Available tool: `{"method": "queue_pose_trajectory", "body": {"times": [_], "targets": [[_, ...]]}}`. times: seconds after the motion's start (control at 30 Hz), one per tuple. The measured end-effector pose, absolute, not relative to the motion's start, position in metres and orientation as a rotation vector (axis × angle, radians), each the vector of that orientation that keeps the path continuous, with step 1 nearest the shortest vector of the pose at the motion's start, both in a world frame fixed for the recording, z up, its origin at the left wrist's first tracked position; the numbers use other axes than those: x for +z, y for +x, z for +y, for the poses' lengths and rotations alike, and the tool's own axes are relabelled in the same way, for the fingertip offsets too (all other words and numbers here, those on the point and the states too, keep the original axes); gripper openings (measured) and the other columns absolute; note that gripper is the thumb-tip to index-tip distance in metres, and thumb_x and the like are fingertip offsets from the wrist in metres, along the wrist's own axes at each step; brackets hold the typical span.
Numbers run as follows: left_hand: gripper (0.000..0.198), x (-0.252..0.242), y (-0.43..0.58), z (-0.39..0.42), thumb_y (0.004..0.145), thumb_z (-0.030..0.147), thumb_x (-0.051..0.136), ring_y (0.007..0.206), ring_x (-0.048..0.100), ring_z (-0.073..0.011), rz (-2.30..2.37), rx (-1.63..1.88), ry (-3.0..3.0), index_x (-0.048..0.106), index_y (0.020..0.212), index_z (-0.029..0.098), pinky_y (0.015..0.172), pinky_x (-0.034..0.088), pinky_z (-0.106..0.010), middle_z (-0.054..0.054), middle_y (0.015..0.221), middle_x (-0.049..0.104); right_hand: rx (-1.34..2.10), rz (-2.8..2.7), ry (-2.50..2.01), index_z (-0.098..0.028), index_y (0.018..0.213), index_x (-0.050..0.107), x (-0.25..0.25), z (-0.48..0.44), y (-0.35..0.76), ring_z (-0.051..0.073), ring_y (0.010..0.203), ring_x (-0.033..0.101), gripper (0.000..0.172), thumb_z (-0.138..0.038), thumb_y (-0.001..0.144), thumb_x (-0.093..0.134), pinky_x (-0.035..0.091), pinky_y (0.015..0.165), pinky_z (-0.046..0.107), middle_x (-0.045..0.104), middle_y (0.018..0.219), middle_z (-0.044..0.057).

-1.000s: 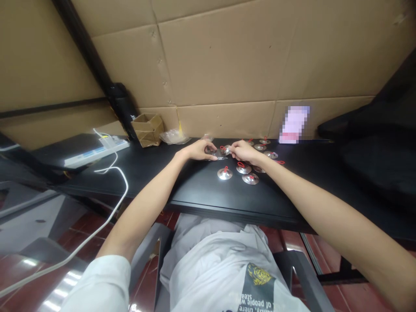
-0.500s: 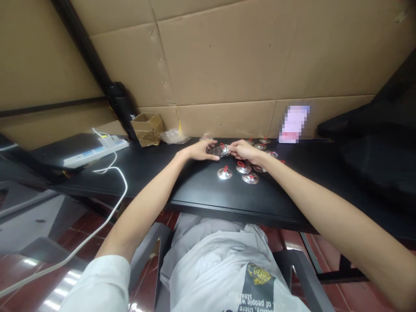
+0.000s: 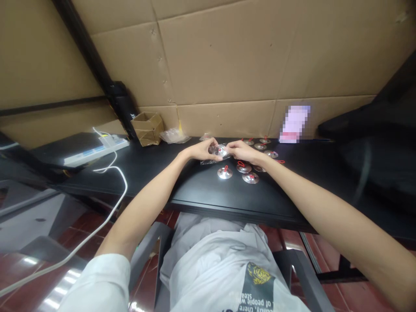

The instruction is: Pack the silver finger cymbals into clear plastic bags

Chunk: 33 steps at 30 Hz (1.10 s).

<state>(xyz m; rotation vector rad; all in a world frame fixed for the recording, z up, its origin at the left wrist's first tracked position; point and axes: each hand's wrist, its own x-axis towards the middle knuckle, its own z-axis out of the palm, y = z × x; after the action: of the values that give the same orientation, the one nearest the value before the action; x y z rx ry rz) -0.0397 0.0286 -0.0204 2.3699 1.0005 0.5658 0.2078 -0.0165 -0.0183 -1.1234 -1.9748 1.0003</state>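
Between my hands is a small silver finger cymbal (image 3: pixel 222 151) with a red loop, together with a clear plastic bag (image 3: pixel 208 162). My left hand (image 3: pixel 204 151) grips the bag, thumb and fingers around the cymbal's left side. From the right, my right hand (image 3: pixel 239 150) pinches the cymbal's edge, or the bag's edge there; I cannot tell which. Just in front lie more cymbals, among them a left one (image 3: pixel 225 172), a front one (image 3: pixel 250 177) and one with its red loop standing up (image 3: pixel 243 167). Others lie partly behind my right hand and forearm.
On the black table (image 3: pixel 201 188), a cardboard box (image 3: pixel 147 129) and a pile of clear bags (image 3: pixel 175 136) stand at the back left. A white power strip (image 3: pixel 95 152) with a cable is further left. A blurred-out phone (image 3: pixel 294 124) leans on the cardboard wall.
The cymbal has shifted slightly left, deeper between my left thumb and fingers. My right hand has followed it a little leftward. The clear bag now shows spread below my left hand.
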Motion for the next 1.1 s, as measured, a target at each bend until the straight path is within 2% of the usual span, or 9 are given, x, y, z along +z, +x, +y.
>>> {"method": "queue_pose_trajectory", "body": {"times": [0.13,0.23,0.43,0.53,0.73,0.9,0.97,1.1], "targets": [[0.06,-0.014,-0.044,0.027,0.076,0.051,0.09,0.093,0.069,-0.021,0.795,0.632,2.207,0.06,0.116,0.019,0.084,0.052,-0.035,-0.008,0.105,0.074,0.981,-1.969,-1.107,-0.021,0.076,0.058,-0.02,-0.015,0.209,0.015,0.067,0.037,0.049,-0.066,0.085,0.074,0.026,0.064,0.032,0.045,0.071,-0.003],[0.053,-0.01,-0.044,0.024,0.077,0.045,0.091,0.09,0.071,-0.0194,0.776,0.66,2.098,0.062,0.113,0.018,0.084,0.053,-0.034,-0.007,0.099,0.074,0.956,-1.998,-1.07,-0.021,0.076,0.057,-0.018,-0.016,0.209,0.015,0.067,0.038,0.052,-0.07,0.086,0.072,0.026,0.064,0.032,0.045,0.07,-0.003],[0.05,-0.009,-0.04,0.021,0.077,0.039,0.093,0.082,0.07,-0.0173,0.758,0.709,2.002,0.064,0.109,0.016,0.08,0.055,-0.034,-0.006,0.092,0.074,0.898,-2.087,-1.044,-0.02,0.076,0.057,-0.015,-0.019,0.21,0.016,0.069,0.041,0.047,-0.063,0.093,0.067,0.028,0.063,0.031,0.048,0.07,-0.001],[0.049,-0.007,-0.038,0.02,0.076,0.036,0.094,0.088,0.071,-0.0178,0.729,0.774,1.966,0.065,0.11,0.015,0.085,0.056,-0.035,-0.008,0.098,0.075,0.921,-2.068,-1.037,-0.021,0.075,0.055,-0.014,-0.018,0.21,0.015,0.068,0.042,0.047,-0.061,0.096,0.068,0.029,0.059,0.028,0.046,0.073,-0.001],[0.054,0.001,-0.046,0.023,0.075,0.033,0.095,0.095,0.073,-0.0197,0.703,0.848,1.958,0.068,0.119,0.015,0.093,0.057,-0.039,-0.011,0.107,0.077,0.934,-1.881,-1.044,-0.02,0.076,0.063,-0.016,-0.01,0.208,0.014,0.062,0.043,0.039,-0.051,0.1,0.071,0.034,0.045,0.026,0.048,0.082,0.004],[0.063,0.001,-0.044,0.025,0.068,0.027,0.1,0.104,0.073,-0.0218,0.718,0.906,2.034,0.072,0.123,0.013,0.104,0.055,-0.043,-0.014,0.116,0.078,0.975,-1.79,-0.991,-0.02,0.076,0.066,-0.018,-0.008,0.208,0.016,0.065,0.049,0.033,-0.043,0.1,0.072,0.038,0.04,0.023,0.052,0.081,0.006],[0.063,-0.001,-0.04,0.023,0.067,0.028,0.1,0.105,0.074,-0.0228,0.719,0.88,2.031,0.073,0.123,0.012,0.105,0.055,-0.045,-0.015,0.116,0.078,0.998,-1.787,-0.993,-0.02,0.078,0.067,-0.018,-0.009,0.208,0.016,0.066,0.051,0.032,-0.042,0.1,0.073,0.04,0.041,0.022,0.054,0.08,0.006],[0.056,-0.001,-0.035,0.016,0.076,0.039,0.096,0.103,0.074,-0.0239,0.716,0.843,1.956,0.076,0.12,0.012,0.098,0.058,-0.044,-0.018,0.118,0.078,1.066,-1.804,-0.963,-0.02,0.08,0.068,-0.017,-0.015,0.206,0.016,0.069,0.055,0.028,-0.038,0.1,0.072,0.042,0.042,0.02,0.056,0.081,0.005]]}}
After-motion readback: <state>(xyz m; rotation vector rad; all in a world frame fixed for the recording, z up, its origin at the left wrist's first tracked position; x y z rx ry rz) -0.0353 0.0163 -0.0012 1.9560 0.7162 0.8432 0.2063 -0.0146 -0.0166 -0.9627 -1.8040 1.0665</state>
